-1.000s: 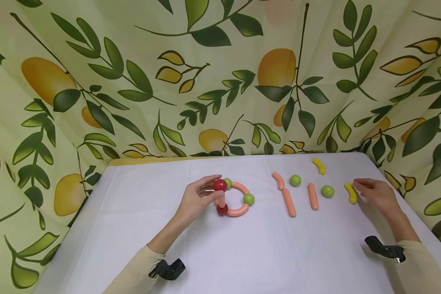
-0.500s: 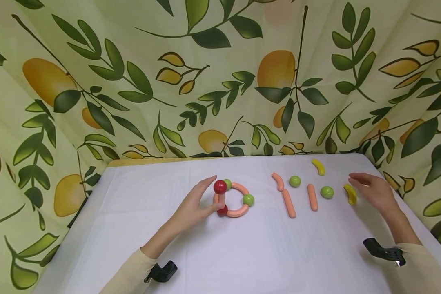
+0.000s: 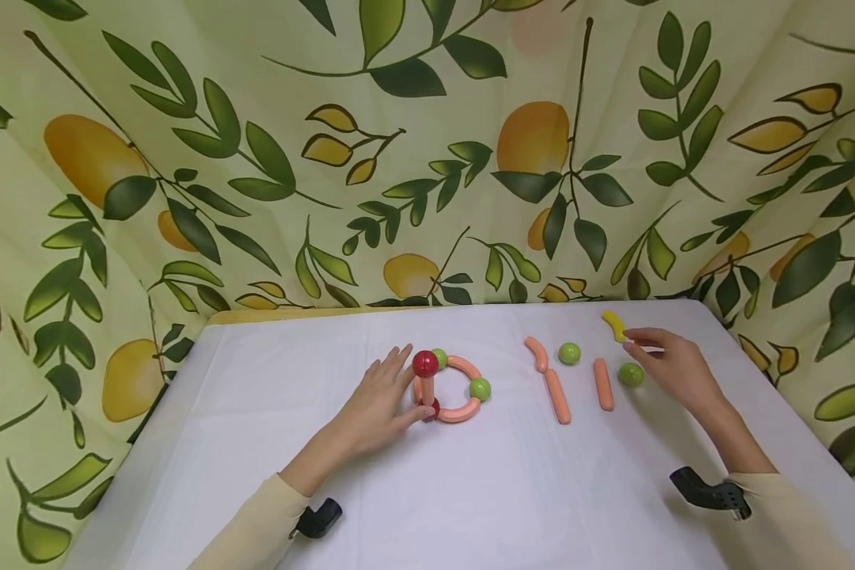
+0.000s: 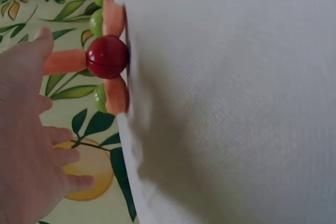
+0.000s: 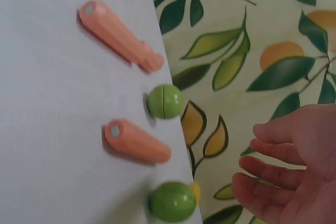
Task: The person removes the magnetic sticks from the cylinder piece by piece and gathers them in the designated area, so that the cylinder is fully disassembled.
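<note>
On the table lies a ring of curved pink pieces point(image 3: 463, 412) joined by balls, with green balls point(image 3: 480, 389) among them. A straight pink rod point(image 3: 428, 389) stands up from a red ball point(image 4: 107, 57) in the ring and bears another red ball point(image 3: 425, 363) on top. My left hand point(image 3: 366, 409) has its fingers spread beside the ring, thumb at the rod. My right hand point(image 3: 673, 370) reaches over the right side, loosely bent fingers close to a curved yellow piece point(image 3: 613, 323). Nothing shows in its grasp in the right wrist view. A second yellow piece is hidden from the head view.
Right of the ring lie a curved pink piece point(image 3: 537, 353), two straight pink rods point(image 3: 558, 396) and two loose green balls point(image 3: 569, 353). A patterned fabric point(image 3: 413, 198) hangs behind the white-covered table point(image 3: 513, 491).
My right hand has moved left and away from me, from the nearer yellow piece towards the farther one. My left hand's fingers have spread away from the upper red ball and lowered.
</note>
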